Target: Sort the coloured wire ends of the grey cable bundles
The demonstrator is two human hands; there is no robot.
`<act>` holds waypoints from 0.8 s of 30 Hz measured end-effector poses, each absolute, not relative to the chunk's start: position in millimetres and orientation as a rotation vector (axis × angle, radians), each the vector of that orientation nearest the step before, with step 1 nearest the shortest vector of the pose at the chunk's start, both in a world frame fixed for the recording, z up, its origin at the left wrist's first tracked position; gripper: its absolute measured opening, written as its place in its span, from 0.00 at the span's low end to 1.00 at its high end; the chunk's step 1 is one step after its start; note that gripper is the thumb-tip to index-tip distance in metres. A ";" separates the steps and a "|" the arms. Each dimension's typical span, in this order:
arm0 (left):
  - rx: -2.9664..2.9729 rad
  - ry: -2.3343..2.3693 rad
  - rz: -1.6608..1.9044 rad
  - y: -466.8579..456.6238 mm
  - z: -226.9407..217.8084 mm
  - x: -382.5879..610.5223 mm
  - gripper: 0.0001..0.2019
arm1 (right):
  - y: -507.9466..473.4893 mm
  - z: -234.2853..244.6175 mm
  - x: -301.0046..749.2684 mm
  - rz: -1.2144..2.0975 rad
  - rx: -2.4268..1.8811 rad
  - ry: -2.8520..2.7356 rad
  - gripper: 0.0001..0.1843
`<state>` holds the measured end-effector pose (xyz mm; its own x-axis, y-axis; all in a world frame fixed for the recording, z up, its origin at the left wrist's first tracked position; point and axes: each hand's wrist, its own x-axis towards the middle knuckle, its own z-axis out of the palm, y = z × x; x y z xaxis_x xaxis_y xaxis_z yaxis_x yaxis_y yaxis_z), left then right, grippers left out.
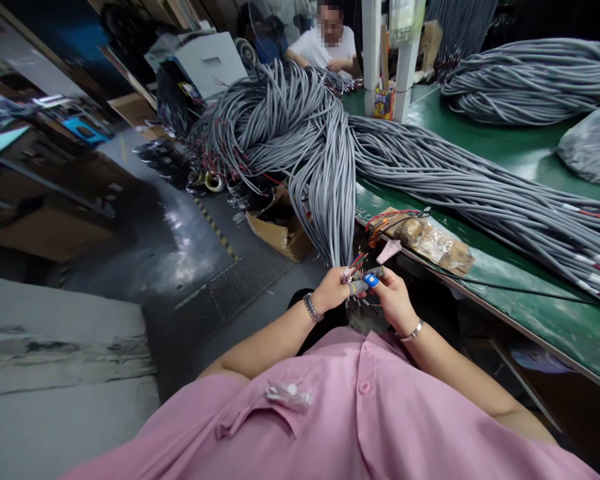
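My left hand [331, 289] is closed around the ends of several grey cables [334, 220], where thin coloured wires [359, 260] fan out. My right hand [396, 303] meets it in front of my shirt, thumb and fingers pinched together at a small blue piece [371, 281]. What kind of thing the blue piece is, I cannot make out. Grey finger covers sit on some fingers of both hands. The cables hang down from a large grey cable heap [280, 113] to my hands.
A long bundle of grey cables [460, 177] lies across the green table [520, 327]. Near its edge rests a tape-wrapped wooden block [430, 243]. A cardboard box [280, 227] stands on the floor, a coiled cable bundle [530, 80] lies behind, and a co-worker [347, 47] sits opposite.
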<state>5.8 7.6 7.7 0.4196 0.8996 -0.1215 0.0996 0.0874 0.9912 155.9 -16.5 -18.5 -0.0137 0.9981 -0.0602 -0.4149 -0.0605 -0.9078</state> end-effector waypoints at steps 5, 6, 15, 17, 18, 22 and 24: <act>1.370 1.020 0.897 4.2 -0.7 6.9 0.14 | -11.0 -18.7 156.8 1.394 -0.989 -0.887 0.12; 1.358 1.028 0.940 3.4 -3.8 7.0 0.14 | -10.4 -20.3 157.9 1.378 -1.008 -0.888 0.12; 1.031 1.032 1.211 3.3 -17.0 17.5 0.16 | -13.0 -33.1 159.9 1.413 -0.995 -0.812 0.12; 0.994 1.045 1.217 3.3 -16.1 18.7 0.16 | -12.4 -30.8 158.1 1.447 -0.966 -0.800 0.12; 0.997 1.046 1.210 3.2 -15.8 18.6 0.16 | -11.6 -28.8 157.1 1.471 -0.947 -0.801 0.12; 1.060 1.052 1.170 3.0 -17.5 15.6 0.17 | -5.7 -18.1 153.2 1.562 -0.869 -0.863 0.13; 1.081 1.062 1.167 3.1 -19.8 14.1 0.17 | -3.2 -15.0 151.4 1.575 -0.854 -0.891 0.13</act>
